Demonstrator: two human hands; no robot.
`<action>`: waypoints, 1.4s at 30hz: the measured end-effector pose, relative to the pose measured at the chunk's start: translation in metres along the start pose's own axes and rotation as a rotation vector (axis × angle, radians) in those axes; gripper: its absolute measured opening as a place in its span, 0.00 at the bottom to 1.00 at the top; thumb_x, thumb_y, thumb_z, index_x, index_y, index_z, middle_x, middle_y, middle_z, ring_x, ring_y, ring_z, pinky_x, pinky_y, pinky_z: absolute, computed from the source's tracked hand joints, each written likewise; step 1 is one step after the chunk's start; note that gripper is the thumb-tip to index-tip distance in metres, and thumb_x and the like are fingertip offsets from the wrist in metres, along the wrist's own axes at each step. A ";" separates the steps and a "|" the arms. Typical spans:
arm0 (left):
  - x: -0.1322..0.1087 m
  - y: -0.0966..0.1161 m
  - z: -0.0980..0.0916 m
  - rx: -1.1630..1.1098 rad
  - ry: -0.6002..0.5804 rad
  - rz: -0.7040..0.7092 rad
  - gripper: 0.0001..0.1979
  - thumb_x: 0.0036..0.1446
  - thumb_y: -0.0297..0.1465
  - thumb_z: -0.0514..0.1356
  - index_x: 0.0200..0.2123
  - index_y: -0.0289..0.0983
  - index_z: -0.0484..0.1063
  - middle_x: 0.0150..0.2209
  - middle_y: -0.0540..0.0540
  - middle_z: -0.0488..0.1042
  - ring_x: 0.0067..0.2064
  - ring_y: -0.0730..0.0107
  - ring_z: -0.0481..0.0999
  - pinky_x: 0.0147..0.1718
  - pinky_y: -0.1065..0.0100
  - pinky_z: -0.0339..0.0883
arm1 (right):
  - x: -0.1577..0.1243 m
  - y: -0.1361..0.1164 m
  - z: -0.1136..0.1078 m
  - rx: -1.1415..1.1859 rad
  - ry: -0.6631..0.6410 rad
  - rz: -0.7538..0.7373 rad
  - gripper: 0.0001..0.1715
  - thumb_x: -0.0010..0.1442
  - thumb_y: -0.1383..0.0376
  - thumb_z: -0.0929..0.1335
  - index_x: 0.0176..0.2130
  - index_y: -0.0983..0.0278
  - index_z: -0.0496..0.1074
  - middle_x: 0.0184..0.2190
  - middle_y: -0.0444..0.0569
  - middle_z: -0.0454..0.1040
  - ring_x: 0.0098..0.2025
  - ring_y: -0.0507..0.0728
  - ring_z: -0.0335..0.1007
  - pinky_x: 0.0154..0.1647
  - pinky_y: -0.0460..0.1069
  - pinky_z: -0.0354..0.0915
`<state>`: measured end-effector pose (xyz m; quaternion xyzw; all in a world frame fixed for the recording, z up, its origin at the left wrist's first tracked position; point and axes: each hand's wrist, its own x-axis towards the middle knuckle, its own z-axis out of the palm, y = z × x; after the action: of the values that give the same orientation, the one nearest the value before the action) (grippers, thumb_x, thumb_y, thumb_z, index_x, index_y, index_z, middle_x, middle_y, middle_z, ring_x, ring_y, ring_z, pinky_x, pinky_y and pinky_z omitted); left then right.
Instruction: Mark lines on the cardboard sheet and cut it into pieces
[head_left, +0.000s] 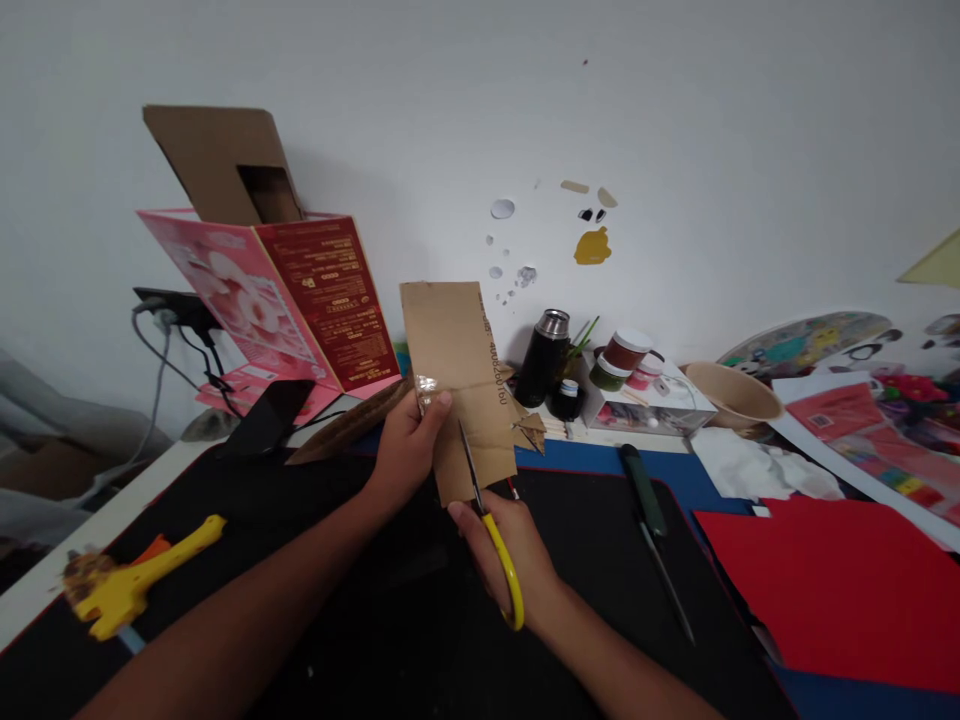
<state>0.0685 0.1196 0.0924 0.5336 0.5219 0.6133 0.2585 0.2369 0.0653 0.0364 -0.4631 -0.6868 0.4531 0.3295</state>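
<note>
A flat piece of brown cardboard (450, 340) with printed digits along its right edge is held up over the black mat. My left hand (405, 445) grips its left edge, thumb on the near face. My right hand (514, 550) is closed round a pair of scissors with yellow handles (508, 575). One scissor blade lies across the lower front of the cardboard, pointing up; the other blade is hidden behind it. A shiny patch, like clear tape, shows beside my left thumb.
A yellow glue gun (142, 585) lies at left, near a black phone (268, 415). Behind stands a pink and red box (322, 300). A black flask (541, 360) and paint jars (626, 352) line the wall. To the right are a green-handled tool (643, 490) and red sheets (832, 590).
</note>
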 end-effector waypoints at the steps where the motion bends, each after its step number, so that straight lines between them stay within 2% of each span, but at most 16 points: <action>1: 0.000 0.000 0.000 -0.004 -0.001 0.002 0.16 0.64 0.48 0.61 0.35 0.41 0.73 0.37 0.47 0.81 0.41 0.58 0.78 0.45 0.60 0.72 | 0.000 0.000 0.000 0.002 0.000 -0.001 0.29 0.70 0.43 0.67 0.29 0.62 0.71 0.24 0.45 0.72 0.26 0.54 0.68 0.26 0.46 0.58; 4: 0.000 -0.001 0.000 -0.009 -0.004 0.011 0.16 0.64 0.47 0.61 0.37 0.41 0.74 0.39 0.46 0.82 0.43 0.57 0.79 0.46 0.60 0.72 | 0.000 -0.001 0.001 0.014 0.003 -0.005 0.29 0.70 0.43 0.68 0.29 0.62 0.71 0.24 0.45 0.73 0.26 0.53 0.69 0.26 0.46 0.59; 6: 0.000 -0.002 0.000 -0.007 -0.005 0.015 0.16 0.64 0.47 0.61 0.37 0.40 0.74 0.39 0.46 0.81 0.42 0.58 0.78 0.46 0.60 0.71 | 0.000 -0.001 0.002 0.036 -0.005 0.035 0.29 0.69 0.42 0.68 0.30 0.61 0.70 0.21 0.43 0.70 0.23 0.52 0.67 0.23 0.45 0.57; 10: 0.002 -0.002 0.000 -0.002 -0.008 0.022 0.16 0.65 0.47 0.61 0.36 0.40 0.74 0.37 0.47 0.80 0.40 0.59 0.77 0.44 0.60 0.71 | -0.002 -0.005 0.000 0.097 -0.103 0.151 0.30 0.69 0.38 0.67 0.32 0.60 0.68 0.15 0.36 0.63 0.13 0.51 0.61 0.14 0.43 0.54; 13: 0.002 -0.001 -0.001 0.012 -0.010 0.023 0.16 0.65 0.47 0.61 0.37 0.40 0.75 0.38 0.47 0.80 0.41 0.60 0.76 0.42 0.62 0.70 | -0.001 -0.010 -0.005 0.094 -0.146 0.132 0.29 0.69 0.39 0.66 0.33 0.60 0.68 0.15 0.36 0.64 0.12 0.51 0.62 0.12 0.43 0.54; 16: 0.002 0.002 -0.003 0.007 -0.012 0.011 0.16 0.65 0.47 0.61 0.37 0.40 0.74 0.38 0.47 0.79 0.40 0.61 0.76 0.42 0.62 0.69 | 0.000 -0.012 -0.011 0.099 -0.183 0.084 0.28 0.68 0.40 0.68 0.35 0.61 0.69 0.17 0.39 0.69 0.15 0.51 0.67 0.14 0.43 0.58; 20: 0.003 0.007 -0.006 0.002 -0.016 -0.001 0.16 0.65 0.46 0.60 0.37 0.39 0.74 0.36 0.49 0.78 0.37 0.63 0.74 0.40 0.63 0.69 | 0.001 -0.013 -0.016 0.168 -0.255 0.021 0.32 0.66 0.37 0.68 0.40 0.63 0.72 0.24 0.45 0.77 0.23 0.54 0.76 0.23 0.45 0.67; 26: 0.006 0.009 -0.009 0.087 -0.018 0.050 0.15 0.65 0.45 0.60 0.37 0.39 0.74 0.35 0.48 0.79 0.37 0.62 0.74 0.39 0.63 0.68 | 0.002 -0.013 -0.019 0.236 -0.301 0.036 0.37 0.63 0.33 0.70 0.47 0.64 0.72 0.29 0.49 0.80 0.26 0.56 0.78 0.25 0.47 0.69; 28: 0.006 0.009 -0.009 0.080 -0.035 0.046 0.16 0.65 0.46 0.59 0.38 0.39 0.75 0.37 0.47 0.80 0.38 0.61 0.76 0.40 0.62 0.69 | 0.002 -0.011 -0.021 0.220 -0.321 0.020 0.38 0.63 0.33 0.70 0.49 0.63 0.72 0.33 0.52 0.82 0.30 0.58 0.82 0.29 0.48 0.72; 32: 0.004 0.009 -0.007 0.086 -0.048 0.037 0.17 0.65 0.46 0.60 0.39 0.39 0.76 0.39 0.46 0.81 0.41 0.58 0.77 0.42 0.60 0.70 | 0.001 -0.007 -0.022 0.169 -0.342 -0.014 0.35 0.64 0.35 0.71 0.47 0.63 0.72 0.40 0.56 0.84 0.39 0.61 0.85 0.34 0.50 0.74; 35: 0.004 0.009 -0.006 0.076 -0.050 0.029 0.17 0.65 0.46 0.60 0.41 0.38 0.76 0.41 0.44 0.82 0.42 0.57 0.78 0.44 0.60 0.71 | 0.001 -0.006 -0.019 0.213 -0.340 0.013 0.35 0.66 0.35 0.68 0.46 0.63 0.71 0.38 0.54 0.84 0.31 0.58 0.83 0.26 0.47 0.71; 38: 0.004 0.009 -0.005 0.071 -0.073 0.028 0.17 0.65 0.46 0.59 0.41 0.38 0.77 0.42 0.44 0.82 0.44 0.56 0.79 0.45 0.59 0.71 | 0.002 -0.003 -0.013 0.283 -0.325 0.057 0.35 0.67 0.34 0.67 0.44 0.64 0.71 0.33 0.50 0.82 0.21 0.52 0.74 0.19 0.44 0.65; 42: 0.005 0.005 -0.004 0.068 -0.069 0.011 0.17 0.64 0.47 0.60 0.39 0.39 0.77 0.41 0.45 0.82 0.42 0.57 0.78 0.44 0.60 0.71 | 0.003 -0.001 -0.009 0.305 -0.284 0.064 0.37 0.67 0.32 0.65 0.39 0.63 0.69 0.25 0.45 0.77 0.16 0.50 0.69 0.16 0.43 0.61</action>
<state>0.0642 0.1213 0.0995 0.5659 0.5299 0.5779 0.2548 0.2433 0.0705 0.0407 -0.3612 -0.6347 0.6227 0.2811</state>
